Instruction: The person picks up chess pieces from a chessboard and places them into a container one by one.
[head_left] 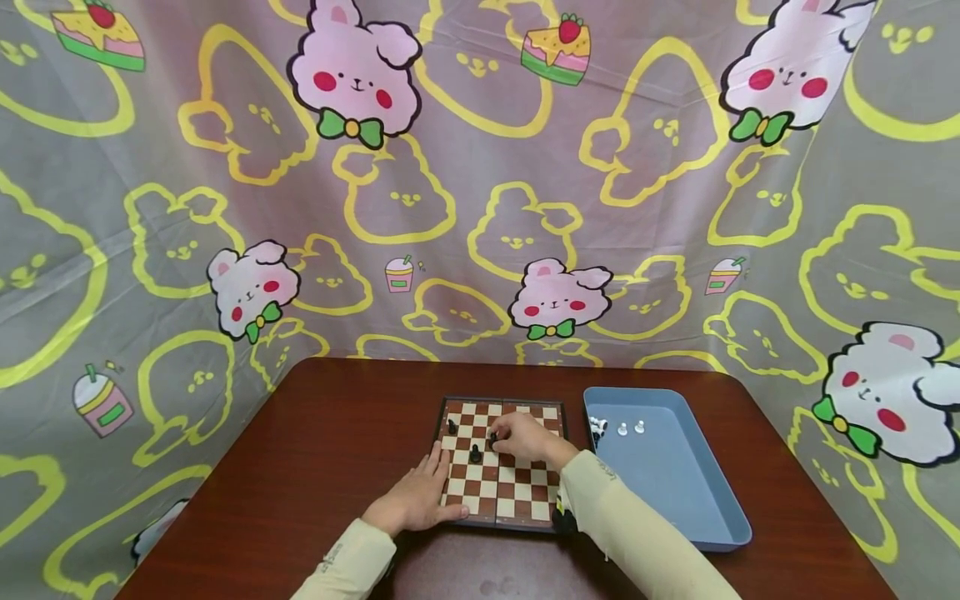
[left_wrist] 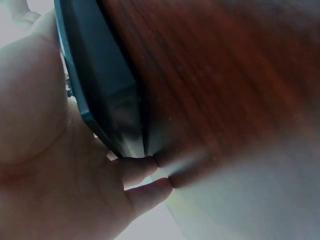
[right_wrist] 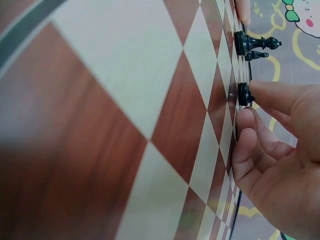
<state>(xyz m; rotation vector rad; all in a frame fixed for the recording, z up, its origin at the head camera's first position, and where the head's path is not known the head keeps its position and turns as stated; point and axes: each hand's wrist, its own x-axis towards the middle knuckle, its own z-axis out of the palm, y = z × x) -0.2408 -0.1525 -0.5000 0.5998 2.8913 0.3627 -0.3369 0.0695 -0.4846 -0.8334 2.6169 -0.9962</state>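
A brown-and-cream chessboard (head_left: 480, 490) with a dark rim lies on the table. My right hand (head_left: 527, 437) pinches a black chess piece (right_wrist: 243, 94) between thumb and fingers. That piece's base is at the board's surface, and its top is hidden by the fingers. Two other black chess pieces stand on the board, one (head_left: 476, 454) nearer me and one (head_left: 452, 427) toward the far left. Spread along the board's near left corner, my left hand (head_left: 417, 493) rests with straight fingers; in the left wrist view two fingertips (left_wrist: 162, 187) reach past the board's dark edge to the tabletop.
Right of the board sits a blue tray (head_left: 705, 442). Inside it are two small white pieces (head_left: 639, 427) and a cluster of white and black pieces (head_left: 597, 427) by its left wall. A patterned curtain (head_left: 465, 250) encloses the brown table (head_left: 330, 433).
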